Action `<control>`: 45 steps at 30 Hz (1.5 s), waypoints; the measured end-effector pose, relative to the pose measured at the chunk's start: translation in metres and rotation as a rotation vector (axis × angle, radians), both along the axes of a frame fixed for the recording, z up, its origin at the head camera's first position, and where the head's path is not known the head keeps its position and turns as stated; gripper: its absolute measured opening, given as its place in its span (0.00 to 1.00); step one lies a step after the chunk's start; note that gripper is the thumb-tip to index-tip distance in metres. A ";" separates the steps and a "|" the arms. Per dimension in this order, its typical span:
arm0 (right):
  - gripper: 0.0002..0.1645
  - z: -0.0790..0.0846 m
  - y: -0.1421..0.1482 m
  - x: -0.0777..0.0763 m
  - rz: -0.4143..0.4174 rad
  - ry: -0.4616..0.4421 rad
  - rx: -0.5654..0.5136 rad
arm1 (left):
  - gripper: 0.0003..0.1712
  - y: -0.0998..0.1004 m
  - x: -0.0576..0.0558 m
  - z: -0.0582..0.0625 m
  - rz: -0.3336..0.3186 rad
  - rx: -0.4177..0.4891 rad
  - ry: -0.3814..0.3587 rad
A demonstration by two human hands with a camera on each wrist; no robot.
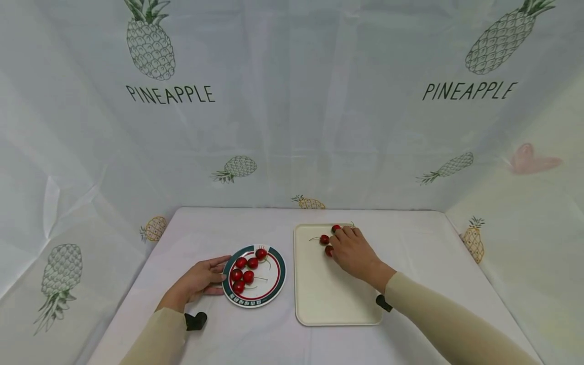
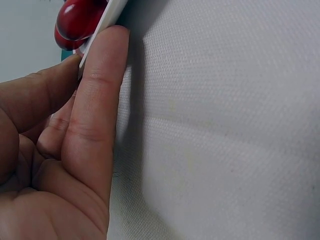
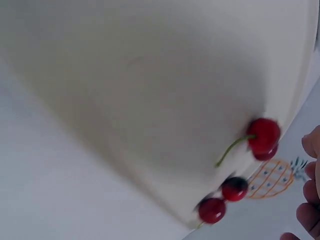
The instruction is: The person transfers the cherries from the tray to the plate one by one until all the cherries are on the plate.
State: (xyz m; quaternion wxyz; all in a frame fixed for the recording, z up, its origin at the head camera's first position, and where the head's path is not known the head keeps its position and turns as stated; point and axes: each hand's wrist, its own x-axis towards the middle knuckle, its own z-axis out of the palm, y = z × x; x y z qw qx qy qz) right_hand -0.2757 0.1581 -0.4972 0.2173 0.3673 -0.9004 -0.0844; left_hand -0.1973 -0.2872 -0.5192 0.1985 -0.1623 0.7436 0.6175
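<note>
My left hand (image 1: 198,279) pinches the near-left rim of a round white plate (image 1: 280,289) with a dark green band and red ring. The left wrist view shows its thumb above and a finger beneath the plate's edge (image 2: 106,21). Several red cherries (image 1: 248,276), some with stems, lie on the plate. My right hand (image 1: 355,255) reaches over the far part of a cream rectangular tray (image 1: 337,322). Red cherries (image 1: 324,239) lie around its fingertips. In the right wrist view its fingers (image 3: 307,215) stand apart from the visible cherries (image 3: 263,134), holding nothing visible.
Both plate and tray rest on a white-covered table (image 1: 255,334), the plate left of the tray. A pale curtain (image 1: 310,126) printed with pineapples hangs behind and along the sides. A dark strap piece (image 1: 196,321) shows at the left wrist.
</note>
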 end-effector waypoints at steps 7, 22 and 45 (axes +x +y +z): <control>0.21 -0.009 0.031 -0.002 -0.062 -0.079 0.048 | 0.36 0.000 0.001 -0.001 -0.014 0.014 0.015; 0.11 -0.031 0.043 -0.004 0.026 -0.096 0.065 | 0.36 -0.001 0.001 -0.004 -0.022 0.015 0.014; 0.06 -0.034 0.040 -0.011 0.016 -0.108 0.081 | 0.36 -0.002 0.000 -0.003 -0.020 0.036 0.025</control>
